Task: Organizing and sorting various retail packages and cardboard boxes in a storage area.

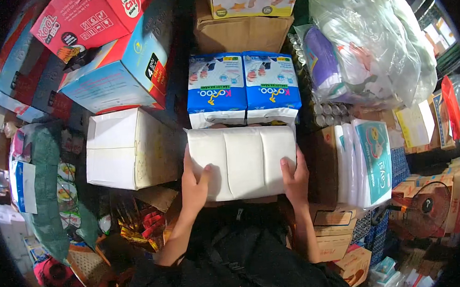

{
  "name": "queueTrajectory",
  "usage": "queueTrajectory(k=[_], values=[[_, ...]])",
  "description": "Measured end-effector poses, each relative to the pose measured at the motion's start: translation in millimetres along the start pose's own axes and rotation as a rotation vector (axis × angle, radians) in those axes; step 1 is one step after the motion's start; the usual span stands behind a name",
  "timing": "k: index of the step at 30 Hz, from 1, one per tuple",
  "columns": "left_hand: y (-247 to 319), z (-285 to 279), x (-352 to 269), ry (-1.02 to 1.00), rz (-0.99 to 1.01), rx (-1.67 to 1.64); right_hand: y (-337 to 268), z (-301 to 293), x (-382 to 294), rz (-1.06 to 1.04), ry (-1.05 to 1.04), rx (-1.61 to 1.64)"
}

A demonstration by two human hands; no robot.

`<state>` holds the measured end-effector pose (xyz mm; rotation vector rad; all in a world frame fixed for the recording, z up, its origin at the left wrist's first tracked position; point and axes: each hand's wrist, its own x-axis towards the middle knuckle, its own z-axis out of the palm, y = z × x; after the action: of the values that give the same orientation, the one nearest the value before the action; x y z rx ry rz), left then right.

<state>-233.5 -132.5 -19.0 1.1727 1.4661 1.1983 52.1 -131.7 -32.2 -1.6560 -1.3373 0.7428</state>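
Note:
Between my two hands is a white, soft-looking pack divided into three side-by-side sections. My left hand grips its left side, the thumb lying on top. On the opposite side my right hand holds it the same way; the fingers of both hands are mostly hidden at the edges and beneath. Just beyond the pack lie two blue-and-white Karoo packs of pads, the left one and the right one, side by side. What supports them is hidden.
A white carton stands at left, below a blue noodle carton. Brown cardboard rises behind the Karoo packs. At right are a clear plastic bag of packs, Caysi packs, jars and a fan.

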Motion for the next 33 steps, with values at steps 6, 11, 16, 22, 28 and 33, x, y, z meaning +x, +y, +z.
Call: queueTrajectory(k=[6, 11, 16, 22, 28, 33], values=[[26.5, -10.2, 4.9, -0.016, 0.015, 0.0, -14.5, -1.6, 4.1, -0.054, 0.041, 0.038], [24.1, -13.1, 16.8, -0.079, -0.044, 0.191, -9.0, -0.2, 6.7, -0.029, 0.04, -0.042], [30.7, -12.5, 16.0, -0.103, -0.023, 0.309, -13.6, -4.6, 11.7, 0.008, 0.029, -0.031], [62.5, 8.3, 38.1, 0.012, 0.357, 0.514, 1.9, -24.3, 56.4, -0.086, 0.165, -0.174], [78.4, 97.0, 107.0, -0.323, 0.194, -0.046, 18.2, -22.5, 170.2, 0.084, 0.044, 0.363], [58.7, 151.5, 146.6, -0.126, 0.624, 0.576, 15.0, 21.3, 214.0, 0.126, -0.018, 0.151]])
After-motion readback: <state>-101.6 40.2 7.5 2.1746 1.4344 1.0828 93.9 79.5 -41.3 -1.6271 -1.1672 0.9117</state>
